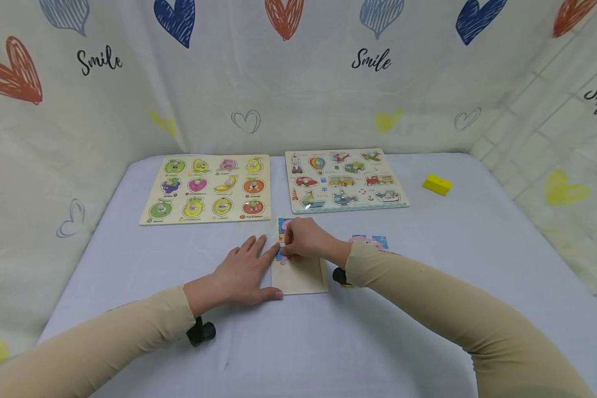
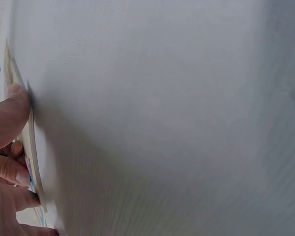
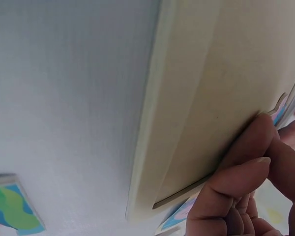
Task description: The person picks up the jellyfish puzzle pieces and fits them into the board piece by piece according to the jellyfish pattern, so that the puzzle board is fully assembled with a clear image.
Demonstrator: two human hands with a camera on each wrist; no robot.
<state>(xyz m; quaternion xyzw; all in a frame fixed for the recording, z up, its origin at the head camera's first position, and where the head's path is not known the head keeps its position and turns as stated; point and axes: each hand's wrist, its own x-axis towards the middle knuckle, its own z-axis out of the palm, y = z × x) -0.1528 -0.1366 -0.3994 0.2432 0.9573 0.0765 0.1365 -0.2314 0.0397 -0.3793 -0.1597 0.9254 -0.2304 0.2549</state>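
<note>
jigsaw piece (image 1: 281, 256) at left side of wooden puzzle tray (image 1: 300, 279), on counter (image 1: 268, 354). right hand (image 1: 309, 239): fingers seem to pinch its edge. left hand (image 1: 244, 272): fingers spread, at tray edge. step, judged: seating piece; next calls for pressing flat.

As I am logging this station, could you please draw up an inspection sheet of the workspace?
Surface: pale, cloth-covered table.
Job's things: wooden puzzle tray, with picture pieces along its left side; loose pieces to its right, partly hidden by a sleeve.
Clutter: fruit board and vehicle board behind; yellow block, far right.
Hands: left hand spread at the tray's left edge; right hand curled over the tray, grip unclear.
Cables: nothing seen.
Surroundings: backdrop printed with hearts and "Smile".
</note>
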